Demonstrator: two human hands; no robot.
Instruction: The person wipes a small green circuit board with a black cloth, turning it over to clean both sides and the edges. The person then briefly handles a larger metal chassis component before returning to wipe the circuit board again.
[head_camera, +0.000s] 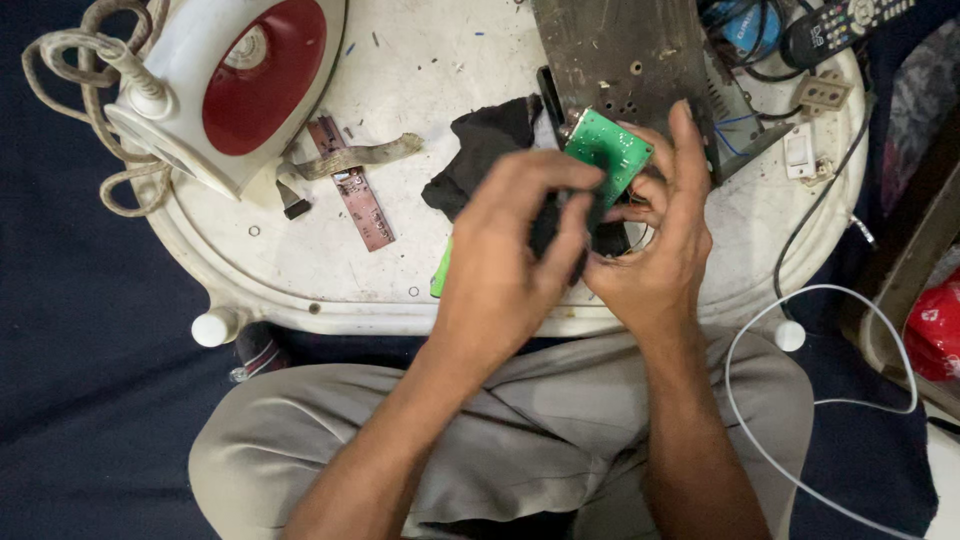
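On the white table, left to right:

Iron: a red and white iron lies at the far left, its cord coiled beside it, well apart from the hands.

Strip: a thin brown board strip lies bare on the table, between the iron and the hands.

Cloth: a black cloth is bunched under and behind the hands, partly hidden by them.

Left hand: the left hand is curled, with fingers bent toward the lower edge of the board and the dark piece beneath it. I cannot tell whether it pinches anything.

Board: a small green board sits raised off the table between both hands, tilted, just in front of a dark metal panel.

Right hand: the right hand is closed about the board, fingers up along its right edge and thumb tucked under.

Handling: the board looks light and stiff, but likely fragile at its soldered parts. Its bare edges seem the safest hold, as the right hand has it.

Wire: a white wire loops at the right, clear of the hands.

Remote: a black remote lies at the top right.
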